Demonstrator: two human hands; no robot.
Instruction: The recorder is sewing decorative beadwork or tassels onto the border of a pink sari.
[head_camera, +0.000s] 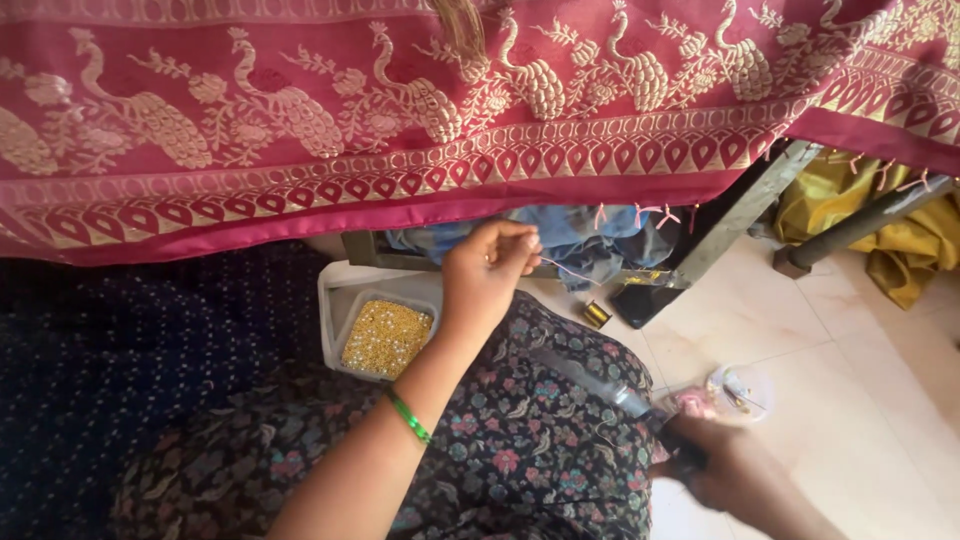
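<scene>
A maroon sari (420, 130) with gold peacock embroidery hangs stretched across the top of the view. My left hand (487, 272), a green bangle on its forearm, is raised just below the sari's lower border. Its fingertips are pinched on a thin pink thread (568, 270) that trails to the right. My right hand (730, 475) is low at the right over the tiled floor, blurred, its fingers closed around a dark, slim object (684, 452) that I cannot identify. A small clear dish (738, 392) with pink bits lies just above that hand.
A white tray (340, 290) holding a smaller tray of gold beads (386, 336) rests by my knee. A small gold spool (597, 314) and a black object (640, 300) lie on the floor. Metal frame legs (742, 212), blue cloth (575, 232) and yellow cloth (905, 235) are under the sari.
</scene>
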